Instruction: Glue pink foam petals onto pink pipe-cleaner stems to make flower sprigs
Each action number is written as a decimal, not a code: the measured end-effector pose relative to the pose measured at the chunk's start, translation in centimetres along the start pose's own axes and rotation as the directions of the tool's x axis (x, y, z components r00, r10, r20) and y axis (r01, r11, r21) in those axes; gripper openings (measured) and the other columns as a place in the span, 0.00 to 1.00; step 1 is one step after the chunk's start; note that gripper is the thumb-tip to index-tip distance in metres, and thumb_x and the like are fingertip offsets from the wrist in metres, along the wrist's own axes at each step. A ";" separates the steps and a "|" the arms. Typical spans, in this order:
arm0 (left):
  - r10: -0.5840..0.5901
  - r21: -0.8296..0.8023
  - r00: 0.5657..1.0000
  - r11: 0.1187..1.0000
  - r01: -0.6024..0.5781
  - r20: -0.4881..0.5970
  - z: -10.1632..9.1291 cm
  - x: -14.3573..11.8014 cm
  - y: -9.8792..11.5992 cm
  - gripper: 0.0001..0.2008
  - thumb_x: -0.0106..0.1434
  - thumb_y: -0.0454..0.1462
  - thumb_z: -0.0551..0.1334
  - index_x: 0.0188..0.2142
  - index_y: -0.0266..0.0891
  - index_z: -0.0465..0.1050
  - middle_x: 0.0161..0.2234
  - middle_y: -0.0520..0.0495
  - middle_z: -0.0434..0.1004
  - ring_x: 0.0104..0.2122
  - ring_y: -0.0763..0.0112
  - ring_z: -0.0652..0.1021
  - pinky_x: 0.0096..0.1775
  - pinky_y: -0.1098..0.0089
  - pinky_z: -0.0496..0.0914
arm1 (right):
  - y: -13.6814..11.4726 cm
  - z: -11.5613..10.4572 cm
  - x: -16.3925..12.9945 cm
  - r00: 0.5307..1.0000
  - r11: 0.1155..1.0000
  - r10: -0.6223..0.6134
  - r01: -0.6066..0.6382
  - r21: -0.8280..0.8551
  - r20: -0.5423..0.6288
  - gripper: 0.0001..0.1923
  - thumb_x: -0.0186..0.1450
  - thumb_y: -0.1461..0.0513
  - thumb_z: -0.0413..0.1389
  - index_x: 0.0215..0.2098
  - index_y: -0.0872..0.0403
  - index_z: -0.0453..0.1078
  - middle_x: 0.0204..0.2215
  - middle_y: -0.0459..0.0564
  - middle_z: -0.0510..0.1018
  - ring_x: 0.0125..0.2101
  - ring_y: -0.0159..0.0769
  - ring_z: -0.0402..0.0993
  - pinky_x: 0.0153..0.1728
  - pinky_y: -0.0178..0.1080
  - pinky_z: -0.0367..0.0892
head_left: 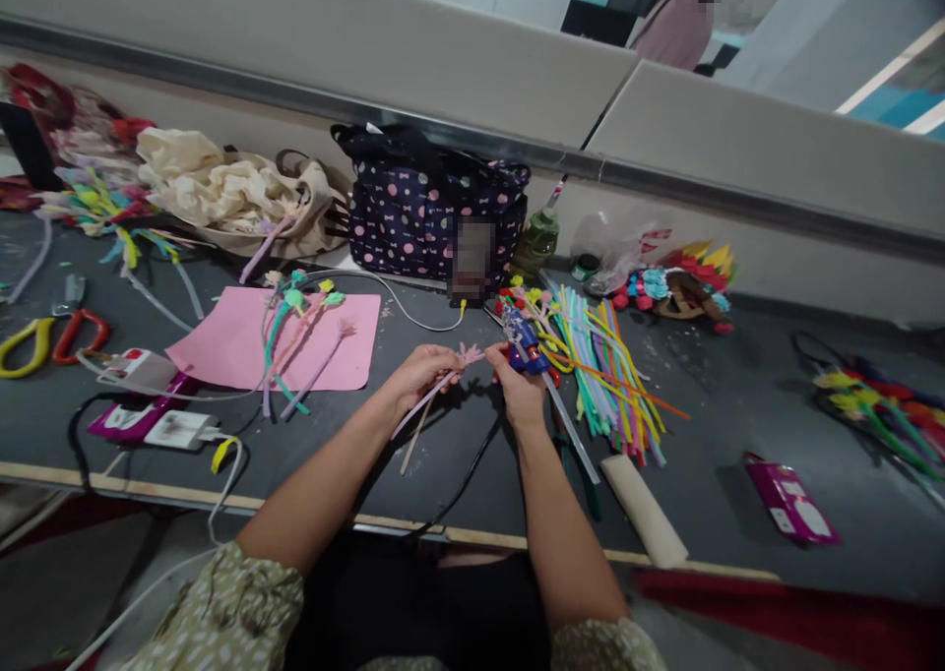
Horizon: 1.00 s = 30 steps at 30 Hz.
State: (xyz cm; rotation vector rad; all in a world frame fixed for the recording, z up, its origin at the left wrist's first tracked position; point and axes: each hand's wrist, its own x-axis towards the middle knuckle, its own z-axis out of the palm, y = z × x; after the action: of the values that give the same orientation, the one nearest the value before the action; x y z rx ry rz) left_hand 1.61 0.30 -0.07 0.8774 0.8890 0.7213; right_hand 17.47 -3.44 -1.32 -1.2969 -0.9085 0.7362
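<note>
My left hand point(419, 374) grips a pale pink pipe-cleaner flower point(468, 355) by its stem, the frilly head pointing right. My right hand point(521, 388) is closed around a blue glue gun point(521, 339), whose nozzle sits just beside the flower head. The gun's black cable point(472, 474) trails down over the table's front edge. Both hands hover above the dark grey table point(709, 435). A pile of coloured pipe cleaners point(601, 366) lies right of my right hand. Finished pipe-cleaner flowers point(299, 332) rest on a pink sheet point(228, 341) to the left.
A dotted dark bag point(413, 209) and a cream cloth bag point(228, 194) stand at the back. Yellow and red scissors point(51, 336), a power strip point(158, 420), a cardboard tube point(642, 509), a purple packet point(789, 499) and more craft flowers point(878, 400) lie around. A person stands behind the partition.
</note>
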 end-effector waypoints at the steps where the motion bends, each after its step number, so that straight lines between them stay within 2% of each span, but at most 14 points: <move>1: 0.000 0.002 1.000 1.000 0.000 -0.001 0.0 0.0 0.0 0.08 0.45 0.36 0.68 0.19 0.33 0.73 0.14 0.49 0.69 0.13 0.79 0.67 0.16 0.78 0.61 | 0.0 0.0 0.0 1.000 1.000 -0.011 0.011 -0.003 0.010 0.20 0.53 0.50 0.65 0.34 0.56 0.71 0.29 0.46 0.75 0.22 0.28 0.65 0.23 0.34 0.65; 9: 0.002 0.020 1.000 1.000 -0.002 -0.005 0.1 -0.2 0.1 0.07 0.45 0.35 0.67 0.20 0.33 0.73 0.15 0.50 0.70 0.13 0.79 0.67 0.17 0.78 0.61 | -0.5 -0.3 -0.1 0.999 0.995 -0.026 0.029 -0.090 0.044 0.18 0.56 0.51 0.64 0.34 0.56 0.71 0.29 0.46 0.76 0.24 0.30 0.67 0.30 0.36 0.67; 13: -0.002 0.049 1.000 0.999 0.002 -0.013 0.2 -0.4 0.3 0.07 0.47 0.35 0.67 0.20 0.33 0.72 0.15 0.50 0.70 0.13 0.80 0.66 0.18 0.78 0.61 | -1.0 -0.5 -0.3 0.993 0.984 -0.096 0.106 -0.144 0.075 0.16 0.57 0.51 0.62 0.34 0.55 0.71 0.29 0.46 0.76 0.27 0.32 0.69 0.34 0.38 0.68; 17: 0.003 0.065 1.000 0.998 -0.002 -0.009 0.3 -0.6 0.4 0.06 0.47 0.35 0.66 0.21 0.33 0.72 0.15 0.50 0.70 0.13 0.81 0.66 0.18 0.78 0.60 | -1.5 -0.5 -0.4 0.985 0.975 -0.151 0.162 -0.153 0.085 0.14 0.58 0.52 0.62 0.34 0.53 0.70 0.28 0.45 0.76 0.27 0.32 0.68 0.34 0.38 0.68; 24: 0.003 0.037 1.000 0.999 -0.003 -0.001 0.1 -0.5 0.4 0.06 0.47 0.35 0.67 0.20 0.33 0.72 0.15 0.50 0.70 0.13 0.80 0.66 0.17 0.79 0.60 | -1.8 -0.5 -0.5 0.986 0.973 -0.150 0.161 -0.163 0.077 0.14 0.58 0.52 0.62 0.33 0.53 0.71 0.28 0.45 0.75 0.27 0.32 0.68 0.33 0.37 0.67; 30: -0.009 -0.017 1.000 1.000 0.009 -0.008 -0.2 0.0 0.0 0.07 0.47 0.35 0.68 0.20 0.33 0.72 0.15 0.50 0.71 0.13 0.80 0.67 0.16 0.78 0.60 | -1.3 -0.6 -0.4 0.995 0.977 -0.094 0.097 -0.191 0.025 0.17 0.56 0.50 0.63 0.33 0.55 0.72 0.29 0.46 0.76 0.27 0.32 0.69 0.34 0.37 0.67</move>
State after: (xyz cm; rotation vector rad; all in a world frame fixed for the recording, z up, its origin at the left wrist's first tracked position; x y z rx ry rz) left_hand 1.39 0.36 -0.14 0.8555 0.8924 0.7247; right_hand 17.74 -4.26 -0.09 -1.4072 -1.0682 0.5948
